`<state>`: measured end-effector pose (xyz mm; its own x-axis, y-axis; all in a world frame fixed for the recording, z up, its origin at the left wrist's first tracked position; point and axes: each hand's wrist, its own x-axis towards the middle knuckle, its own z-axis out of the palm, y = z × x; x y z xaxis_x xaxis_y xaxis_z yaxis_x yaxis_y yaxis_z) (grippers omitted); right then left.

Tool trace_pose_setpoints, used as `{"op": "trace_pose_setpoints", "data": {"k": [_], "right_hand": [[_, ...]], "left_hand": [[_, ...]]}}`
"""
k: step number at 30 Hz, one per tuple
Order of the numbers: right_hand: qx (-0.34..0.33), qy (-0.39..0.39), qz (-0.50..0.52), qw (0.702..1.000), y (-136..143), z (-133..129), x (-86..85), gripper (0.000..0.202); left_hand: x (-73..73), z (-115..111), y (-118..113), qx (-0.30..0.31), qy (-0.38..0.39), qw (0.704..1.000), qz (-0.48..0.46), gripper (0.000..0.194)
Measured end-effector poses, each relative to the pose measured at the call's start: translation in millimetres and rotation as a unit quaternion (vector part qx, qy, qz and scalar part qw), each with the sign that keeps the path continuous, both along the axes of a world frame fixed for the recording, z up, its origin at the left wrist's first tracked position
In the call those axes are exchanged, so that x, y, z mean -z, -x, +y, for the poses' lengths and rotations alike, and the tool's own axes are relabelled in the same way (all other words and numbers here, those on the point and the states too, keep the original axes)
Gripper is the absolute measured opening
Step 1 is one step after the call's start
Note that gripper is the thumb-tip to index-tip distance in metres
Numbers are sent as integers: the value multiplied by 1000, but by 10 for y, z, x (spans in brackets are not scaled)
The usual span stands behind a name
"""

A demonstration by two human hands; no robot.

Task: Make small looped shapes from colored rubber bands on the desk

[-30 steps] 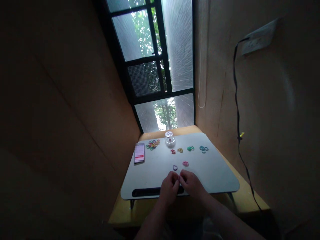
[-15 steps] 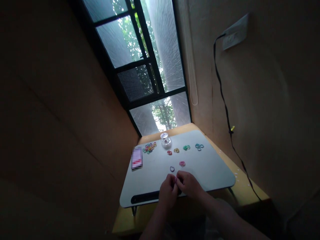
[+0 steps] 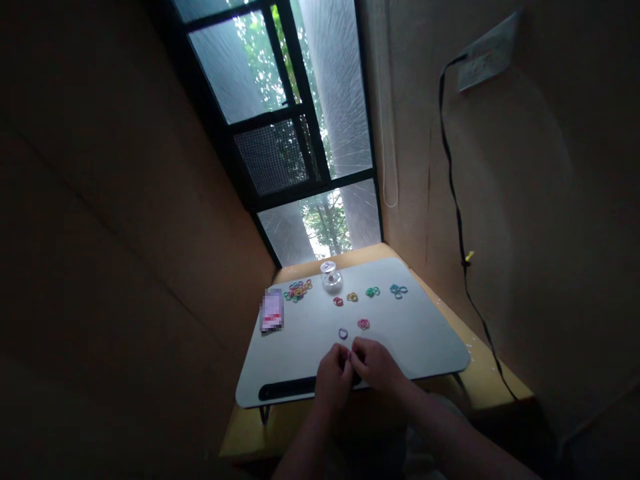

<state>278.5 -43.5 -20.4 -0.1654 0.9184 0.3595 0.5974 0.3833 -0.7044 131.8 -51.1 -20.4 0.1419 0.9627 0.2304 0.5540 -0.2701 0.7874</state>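
Observation:
Close together over the near edge of the white lap table [image 3: 295, 353], my left hand [image 3: 334, 375] and my right hand [image 3: 376, 363] meet at the fingertips. Both are closed in a pinch on a small pinkish-purple hair tie [image 3: 349, 356], mostly hidden by the fingers. Just beyond them lies a single purple hair tie [image 3: 343, 333]. A small cluster of pink hair ties [image 3: 363, 324] sits to its right. Farther back are little groups of red [image 3: 339, 302], yellow [image 3: 353, 297], green [image 3: 373, 292] and teal hair ties [image 3: 399, 291].
A mixed heap of coloured hair ties [image 3: 299, 291] lies at the back left, near a phone-like blurred object [image 3: 272, 311]. A round clear container [image 3: 331, 280] stands at the back with its lid up. A black cord [image 3: 453, 187] hangs along the right wall.
The view has shifted slightly. My hands keep the same pinch at the near edge, with only slight finger movement. The hair tie groups stay in place.

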Motion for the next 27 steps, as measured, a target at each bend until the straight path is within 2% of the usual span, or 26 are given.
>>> {"op": "trace_pose_setpoints", "data": {"k": [9, 19, 27], "right_hand": [[-7, 0, -8, 1000, 8, 15, 28, 21], [6, -10, -35, 999, 33, -7, 30, 24], [10, -11, -49, 999, 37, -1, 53, 24]], "left_hand": [[-6, 10, 39, 5, 9, 998, -63, 9], [-46, -39, 62, 8, 4, 999, -49, 9], [-20, -36, 75, 8, 2, 999, -51, 9]]}}
